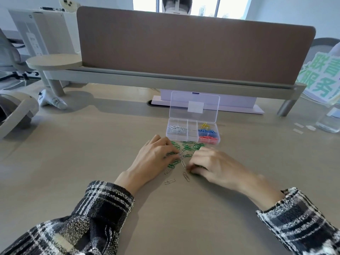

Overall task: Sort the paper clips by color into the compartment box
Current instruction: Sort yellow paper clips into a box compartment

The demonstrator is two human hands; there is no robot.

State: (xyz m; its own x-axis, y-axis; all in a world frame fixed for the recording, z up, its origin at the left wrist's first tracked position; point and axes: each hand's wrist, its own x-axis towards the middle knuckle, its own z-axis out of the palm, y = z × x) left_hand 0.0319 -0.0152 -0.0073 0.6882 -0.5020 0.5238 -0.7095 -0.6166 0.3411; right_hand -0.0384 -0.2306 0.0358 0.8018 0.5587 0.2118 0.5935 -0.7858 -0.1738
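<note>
Single view only: head-worn, wide-angle, no second view to share scene. Faces forward and down across desk (82, 144) from wearer's edge. Near range: left hand (153, 159) and right hand (219, 166) just below frame centre at 6 o'clock, paper clips (185, 153) between them; sleeves (103, 208) fill corners at 7 and 5 o'clock. Just right of centre: compartment box (192, 132). Far side at 12 o'clock: divider panel (184, 48), edges bowed by lens
</note>
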